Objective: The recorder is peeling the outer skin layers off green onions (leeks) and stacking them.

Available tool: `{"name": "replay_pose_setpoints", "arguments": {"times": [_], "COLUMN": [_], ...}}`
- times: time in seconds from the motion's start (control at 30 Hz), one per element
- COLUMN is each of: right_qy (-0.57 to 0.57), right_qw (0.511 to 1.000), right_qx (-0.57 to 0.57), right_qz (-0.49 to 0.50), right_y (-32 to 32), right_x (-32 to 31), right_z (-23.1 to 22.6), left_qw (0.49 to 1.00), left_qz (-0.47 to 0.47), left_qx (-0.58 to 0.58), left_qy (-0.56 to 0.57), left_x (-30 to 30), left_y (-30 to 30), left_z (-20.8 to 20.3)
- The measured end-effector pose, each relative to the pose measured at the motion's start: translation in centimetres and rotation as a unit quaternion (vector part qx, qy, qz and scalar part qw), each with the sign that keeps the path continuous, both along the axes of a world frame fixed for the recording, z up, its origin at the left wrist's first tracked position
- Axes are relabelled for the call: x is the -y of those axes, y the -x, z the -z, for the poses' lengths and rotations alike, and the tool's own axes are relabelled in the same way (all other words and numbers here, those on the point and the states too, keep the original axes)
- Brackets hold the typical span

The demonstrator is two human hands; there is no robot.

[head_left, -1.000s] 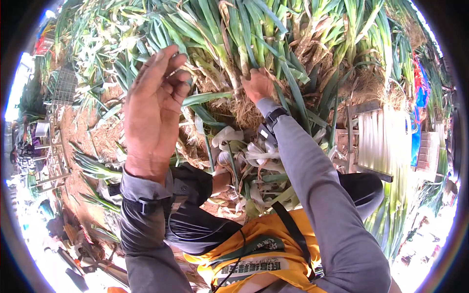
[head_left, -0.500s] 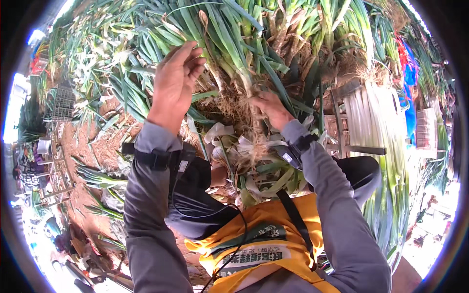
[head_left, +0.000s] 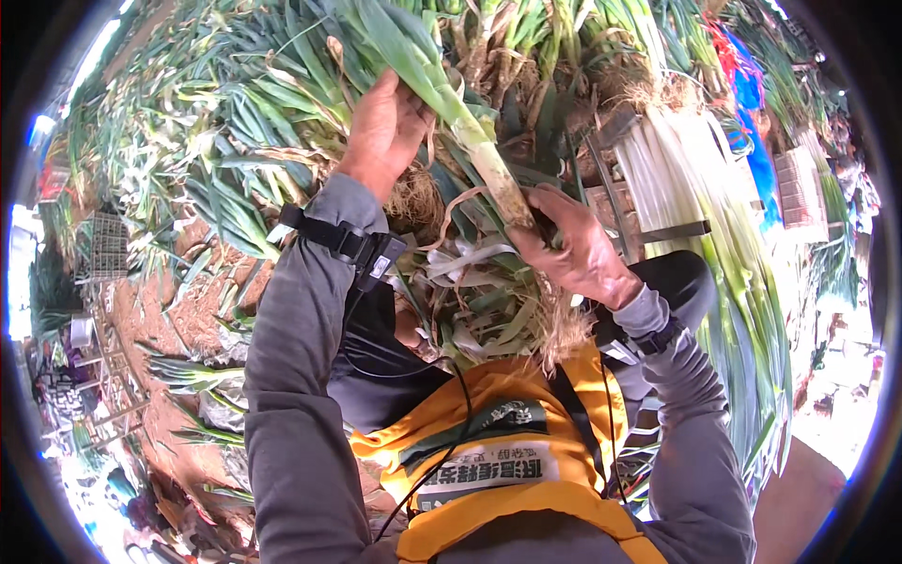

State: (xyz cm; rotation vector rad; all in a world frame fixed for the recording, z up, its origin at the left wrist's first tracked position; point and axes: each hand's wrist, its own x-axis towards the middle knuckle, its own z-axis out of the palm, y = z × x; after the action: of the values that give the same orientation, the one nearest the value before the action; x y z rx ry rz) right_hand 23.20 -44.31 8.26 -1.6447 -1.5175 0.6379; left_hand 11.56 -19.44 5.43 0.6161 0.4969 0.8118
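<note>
A long green onion (head_left: pixel 484 158) slants in front of me, its green leaves at the upper left and its dirty root end toward my lap. My right hand (head_left: pixel 573 246) is wrapped round its lower stem, and shaggy roots (head_left: pixel 562 329) hang below the fingers. My left hand (head_left: pixel 390 127) is beside the upper stalk, palm turned up, fingers loosely curved and apart. Its fingertips come up to the stalk's edge; I cannot tell if they touch. Behind it lies a heap of unpeeled green onions (head_left: pixel 301 113) with brown roots.
Cleaned green onions (head_left: pixel 676 179) with white stems lie at my right on a metal-barred rack (head_left: pixel 672 232). Peeled leaves (head_left: pixel 489 301) pile up before my lap. A grey crate (head_left: pixel 103 246) stands far left, a blue sheet (head_left: pixel 756 141) far right. A cable runs over my yellow apron (head_left: pixel 498 414).
My right hand has lifted the green onion from the heap and drawn it nearer, toward the right. My left hand has shifted right, up to the stalk. The whole view has moved slightly.
</note>
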Motion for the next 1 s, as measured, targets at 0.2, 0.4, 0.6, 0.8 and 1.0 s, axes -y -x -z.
{"name": "replay_pose_setpoints", "arguments": {"times": [0.2, 0.4, 0.6, 0.8, 1.0], "right_qy": [-0.073, -0.088, -0.058, -0.073, 0.208], "right_qw": [0.997, 0.956, 0.867, 0.983, 0.95], "right_qx": [-0.015, -0.278, -0.492, 0.158, 0.221], "right_qz": [0.004, -0.002, 0.054, 0.053, -0.07], "right_y": [-0.1, 2.4, 5.1, 2.9, -2.0], "right_x": [-1.3, -7.6, -14.3, -9.3, -1.0], "right_z": [3.1, 3.3, 0.0, 12.4, 21.4], "left_qw": [0.987, 0.939, 0.916, 0.94, 0.96], "left_qz": [0.052, 0.148, 0.175, 0.042, -0.015], "left_qx": [0.117, 0.298, 0.336, 0.317, 0.139], "left_qy": [-0.093, -0.092, -0.13, -0.118, -0.244], "left_x": [-0.6, -3.1, -5.4, -6.2, -7.0], "left_y": [0.5, 3.3, 6.0, 9.2, 9.5], "left_z": [-1.6, -3.4, -4.9, -5.6, -4.0]}}
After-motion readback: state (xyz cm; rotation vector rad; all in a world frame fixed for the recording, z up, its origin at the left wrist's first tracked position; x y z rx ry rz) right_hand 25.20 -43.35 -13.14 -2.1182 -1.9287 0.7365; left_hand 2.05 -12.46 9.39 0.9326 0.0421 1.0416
